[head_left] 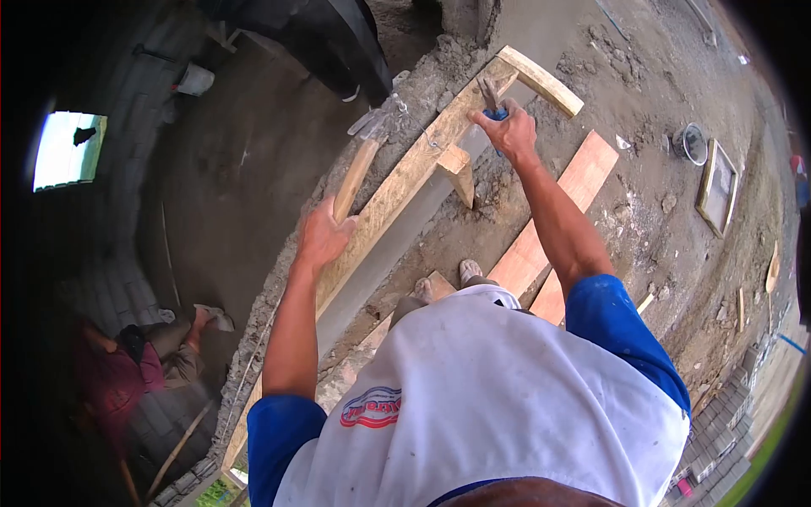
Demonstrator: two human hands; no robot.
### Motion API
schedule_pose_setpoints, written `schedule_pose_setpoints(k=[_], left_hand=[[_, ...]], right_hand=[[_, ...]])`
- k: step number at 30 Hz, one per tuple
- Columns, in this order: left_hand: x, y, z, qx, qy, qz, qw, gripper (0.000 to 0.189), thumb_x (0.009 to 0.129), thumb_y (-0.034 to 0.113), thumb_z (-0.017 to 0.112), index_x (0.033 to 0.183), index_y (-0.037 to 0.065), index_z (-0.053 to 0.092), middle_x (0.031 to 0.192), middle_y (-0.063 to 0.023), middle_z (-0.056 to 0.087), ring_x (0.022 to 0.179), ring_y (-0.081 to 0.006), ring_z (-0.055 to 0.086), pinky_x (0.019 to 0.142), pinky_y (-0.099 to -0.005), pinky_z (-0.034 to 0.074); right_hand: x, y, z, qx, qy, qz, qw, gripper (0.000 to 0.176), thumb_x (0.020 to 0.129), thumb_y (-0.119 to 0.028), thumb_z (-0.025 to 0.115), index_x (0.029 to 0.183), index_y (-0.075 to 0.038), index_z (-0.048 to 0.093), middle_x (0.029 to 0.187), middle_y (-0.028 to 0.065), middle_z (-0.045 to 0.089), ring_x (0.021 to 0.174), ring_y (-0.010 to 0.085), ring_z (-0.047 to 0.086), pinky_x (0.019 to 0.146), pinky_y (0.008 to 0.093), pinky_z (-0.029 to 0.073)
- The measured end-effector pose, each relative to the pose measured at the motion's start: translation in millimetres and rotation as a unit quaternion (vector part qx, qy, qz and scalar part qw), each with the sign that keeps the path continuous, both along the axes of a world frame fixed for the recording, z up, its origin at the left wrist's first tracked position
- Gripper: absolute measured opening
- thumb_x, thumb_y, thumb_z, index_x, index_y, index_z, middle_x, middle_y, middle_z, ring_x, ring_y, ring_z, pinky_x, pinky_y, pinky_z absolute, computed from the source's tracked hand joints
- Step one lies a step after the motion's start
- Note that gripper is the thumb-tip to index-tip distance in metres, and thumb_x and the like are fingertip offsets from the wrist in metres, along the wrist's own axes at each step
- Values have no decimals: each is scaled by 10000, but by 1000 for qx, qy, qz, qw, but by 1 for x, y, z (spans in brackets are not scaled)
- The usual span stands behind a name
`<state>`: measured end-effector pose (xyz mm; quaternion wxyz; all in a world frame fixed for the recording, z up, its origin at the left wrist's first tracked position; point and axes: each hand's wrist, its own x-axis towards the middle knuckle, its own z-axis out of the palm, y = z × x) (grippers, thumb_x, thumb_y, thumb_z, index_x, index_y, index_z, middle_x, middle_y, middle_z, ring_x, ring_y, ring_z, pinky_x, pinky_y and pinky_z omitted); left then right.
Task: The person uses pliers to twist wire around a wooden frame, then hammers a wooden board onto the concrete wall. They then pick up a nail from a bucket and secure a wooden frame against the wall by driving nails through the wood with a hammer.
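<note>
Hammer, its head blurred, is gripped by left hand fingers; right hand fingers clamp a half-hidden blue-handled tool.

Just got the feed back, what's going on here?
A person stands on rough ground over a long wooden plank set on edge. The left hand grips a wooden-handled hammer, its head blurred. The right hand holds a blue-handled tool at the plank's far end. Another person crouches lower down on the left.
</note>
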<state>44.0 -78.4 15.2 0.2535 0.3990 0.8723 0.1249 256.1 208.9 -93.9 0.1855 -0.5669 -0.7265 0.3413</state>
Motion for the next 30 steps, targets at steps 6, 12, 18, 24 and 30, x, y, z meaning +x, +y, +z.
schedule_pose_setpoints(k=[6,12,18,24,30], left_hand=[[29,-97,-59,127,-31,152,980,369,809,232,705,1107,33,616,1017,-201,645,984,-342,619,875,-439,467],[22,-88,-92,140,25,168,975,338,820,242,697,1069,29,617,948,-186,619,981,-354,581,874,-445,453],[20,-92,-100,203,-34,228,951,320,832,232,695,1068,26,631,998,-184,635,944,-328,620,862,-407,471],[23,-96,-100,223,-7,207,953,368,866,212,663,1170,10,618,1009,-88,683,904,-152,635,804,-305,505],[28,-96,-92,223,-54,243,942,375,835,219,689,1161,38,649,1058,-161,627,998,-293,631,907,-381,473]], right_hand=[[0,5,0,136,28,264,954,507,711,-217,718,1192,-145,571,1285,109,572,1064,369,607,879,447,511],[-10,20,9,166,-70,381,907,776,694,-127,636,1436,-185,419,1467,54,452,1178,337,570,990,398,490],[-13,17,3,171,-136,381,898,833,684,-66,586,1480,-191,375,1530,11,376,1219,298,555,1014,388,479],[-16,8,8,148,-187,380,894,859,708,-33,561,1512,-203,310,1556,-17,327,1211,290,558,1003,375,485],[-16,9,12,144,-153,383,899,854,725,16,568,1510,-205,315,1555,-20,326,1251,304,528,1031,379,472]])
